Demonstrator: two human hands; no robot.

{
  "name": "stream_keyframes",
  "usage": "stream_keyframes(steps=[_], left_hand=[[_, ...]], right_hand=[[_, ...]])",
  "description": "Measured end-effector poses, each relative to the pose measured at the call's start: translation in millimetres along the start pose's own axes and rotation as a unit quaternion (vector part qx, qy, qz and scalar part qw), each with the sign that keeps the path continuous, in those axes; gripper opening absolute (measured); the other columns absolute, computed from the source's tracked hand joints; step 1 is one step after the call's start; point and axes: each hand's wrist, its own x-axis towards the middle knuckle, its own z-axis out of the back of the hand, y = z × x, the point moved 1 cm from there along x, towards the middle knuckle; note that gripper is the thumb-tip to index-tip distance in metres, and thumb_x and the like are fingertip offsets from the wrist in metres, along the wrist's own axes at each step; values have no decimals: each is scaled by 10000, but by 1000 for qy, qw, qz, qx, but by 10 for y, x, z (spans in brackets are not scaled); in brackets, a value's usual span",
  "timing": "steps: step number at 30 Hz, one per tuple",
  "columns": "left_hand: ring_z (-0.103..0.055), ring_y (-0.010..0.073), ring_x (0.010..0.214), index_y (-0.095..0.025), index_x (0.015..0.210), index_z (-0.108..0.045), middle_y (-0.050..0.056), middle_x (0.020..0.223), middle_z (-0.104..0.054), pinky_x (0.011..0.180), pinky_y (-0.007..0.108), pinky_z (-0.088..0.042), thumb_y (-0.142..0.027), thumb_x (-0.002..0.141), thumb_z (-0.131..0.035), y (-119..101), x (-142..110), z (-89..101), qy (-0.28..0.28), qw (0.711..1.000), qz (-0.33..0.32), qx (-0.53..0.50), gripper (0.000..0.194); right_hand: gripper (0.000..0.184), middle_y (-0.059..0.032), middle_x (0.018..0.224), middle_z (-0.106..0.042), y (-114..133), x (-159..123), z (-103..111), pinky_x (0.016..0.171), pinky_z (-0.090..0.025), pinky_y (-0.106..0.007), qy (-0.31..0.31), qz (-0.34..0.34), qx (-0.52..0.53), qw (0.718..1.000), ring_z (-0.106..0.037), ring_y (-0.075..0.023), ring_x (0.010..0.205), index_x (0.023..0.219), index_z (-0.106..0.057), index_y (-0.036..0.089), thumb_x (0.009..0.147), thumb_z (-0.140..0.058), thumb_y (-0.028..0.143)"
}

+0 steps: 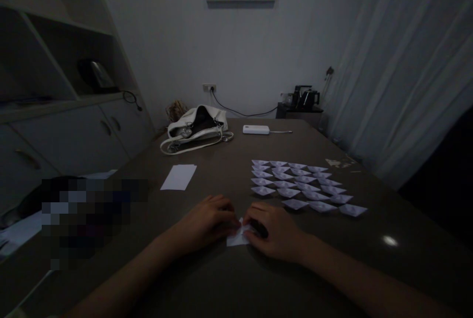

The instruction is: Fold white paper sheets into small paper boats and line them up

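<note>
Between my two hands is a small, partly folded sheet of white paper [236, 240], resting on the dark table. My left hand [211, 219] grips its left side, fingers bent and pressed together. From the right, my right hand [275, 229] pinches the paper between thumb and fingers. The fingers hide part of the folds. Beyond my right hand, several white paper boats [286, 193] stand in rows. A stack of white paper sheets [179, 177] lies on the table past my left hand.
A white handbag [199, 126] sits at the far left of the table [236, 160]. Right of it lies a white power strip or power bank [256, 130] with a short cable. Paper scraps [340, 163] lie near the right edge. A blurred-out patch [88, 214] covers the left side.
</note>
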Motion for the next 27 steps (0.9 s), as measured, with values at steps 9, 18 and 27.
stream_keyframes(steps=[9,18,27], left_hand=[[-558,196,917,-240,980,-683,38,968,-624,784,312,-389,-215,883,-587,34,-25,-15,-14,1000,-22,-10,139],[-564,207,981,-247,969,-701,38,1049,-668,830,337,-392,-217,883,-596,73,-27,-35,-14,999,-33,-21,139],[-570,197,973,-245,945,-708,38,1040,-676,835,335,-394,-220,881,-602,66,-32,-31,-19,999,-37,-34,127]], right_hand=[[111,-41,835,-632,-18,14,-5,654,-398,-258,11,-28,-6,1000,-568,-159,757,886,-661,154,790,-655,209],[117,-56,861,-648,-36,14,-54,681,-424,-267,11,-8,-8,1000,-590,-170,793,928,-690,154,839,-639,211],[87,-43,859,-658,-41,26,-106,676,-431,-257,-7,-31,31,999,-599,-155,782,880,-711,162,801,-677,148]])
